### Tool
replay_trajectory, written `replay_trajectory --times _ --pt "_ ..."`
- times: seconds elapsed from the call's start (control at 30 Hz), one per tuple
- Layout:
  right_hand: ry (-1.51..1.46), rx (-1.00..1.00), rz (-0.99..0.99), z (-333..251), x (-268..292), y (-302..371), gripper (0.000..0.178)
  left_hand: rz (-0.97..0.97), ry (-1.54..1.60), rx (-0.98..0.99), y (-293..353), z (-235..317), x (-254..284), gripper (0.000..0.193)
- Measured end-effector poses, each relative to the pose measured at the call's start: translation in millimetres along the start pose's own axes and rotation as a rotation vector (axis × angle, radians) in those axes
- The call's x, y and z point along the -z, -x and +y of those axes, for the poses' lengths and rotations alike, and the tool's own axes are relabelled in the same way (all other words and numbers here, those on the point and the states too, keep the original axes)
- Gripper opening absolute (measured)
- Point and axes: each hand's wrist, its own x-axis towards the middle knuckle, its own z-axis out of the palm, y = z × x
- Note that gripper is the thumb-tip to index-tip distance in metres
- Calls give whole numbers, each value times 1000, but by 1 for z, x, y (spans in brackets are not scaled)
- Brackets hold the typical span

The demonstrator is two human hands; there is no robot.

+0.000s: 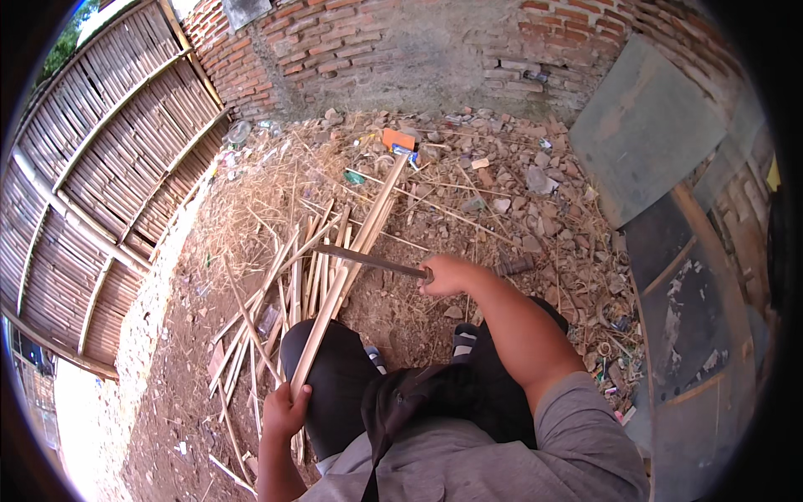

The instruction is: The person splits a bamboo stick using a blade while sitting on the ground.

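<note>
My left hand (286,410) is closed around the near end of a long split bamboo strip (335,294), which slants away over my left knee toward the rubble. In my right hand (452,276) I grip the handle of a long, dark-bladed machete (372,258). Its blade points left and crosses the bamboo strip about midway; I cannot tell whether it touches or cuts in. Several thinner bamboo strips (242,356) lie in a loose heap on the ground beside my left leg.
Ahead stands a worn brick wall (401,54), with a bamboo fence (109,159) on the left. Stones and litter (519,192) cover the ground before the wall. Grey panels (648,125) and a dark board (690,309) lean at the right. An orange piece (399,139) lies beyond the strip.
</note>
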Motion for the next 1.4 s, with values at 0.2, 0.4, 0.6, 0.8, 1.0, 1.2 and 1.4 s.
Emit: replay_trajectory --times 0.2,0.4,0.6,0.8,1.0,1.2,1.4 --pt "52 37 73 9 -4 -6 34 0 9 -4 0 3 1 48" --pt "49 36 59 7 -9 -8 34 -12 21 -6 1 -1 2 47" --pt "-20 7 5 6 -5 -8 29 -29 35 28 -4 -5 -2 49" --pt "3 -8 -10 3 -5 -9 28 -29 -10 33 -3 -7 -2 51" --pt "1 -5 12 2 -4 -7 29 -31 30 45 -2 -6 -3 51" --pt "-11 5 4 5 -5 -9 31 -21 35 48 -1 -4 -3 50" --pt "-9 1 -2 3 -5 -8 33 -27 51 67 -2 -3 -3 47"
